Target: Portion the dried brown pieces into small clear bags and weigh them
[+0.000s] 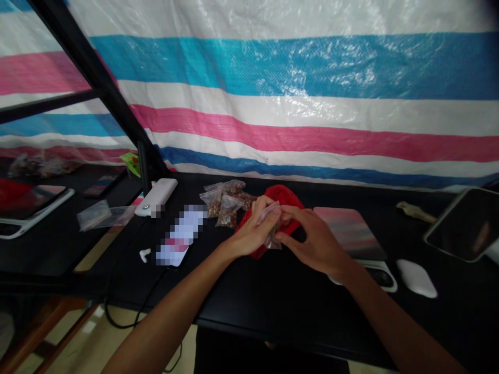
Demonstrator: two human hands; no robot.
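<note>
My left hand (pixel 251 228) and my right hand (pixel 312 240) meet over the black desk (pixel 273 296), pinching a small transparent plastic bag (pixel 272 228) between their fingers. Its contents are hard to make out. Under and behind the hands lies a crumpled red cloth or bag (pixel 286 199), partly hidden by them. Just left of my left hand sits a group of small transparent bags of brown nuts or seeds (pixel 223 205), piled against each other.
A phone with a blurred screen (pixel 181 234) and a white power bank (pixel 156 197) lie left of the hands. Farther left are flat plastic bags (pixel 104 215). A white mouse (pixel 416 278), a striped pad (pixel 349 231) and a tablet (pixel 462 224) are on the right. A striped tarpaulin (pixel 296 104) hangs behind the desk.
</note>
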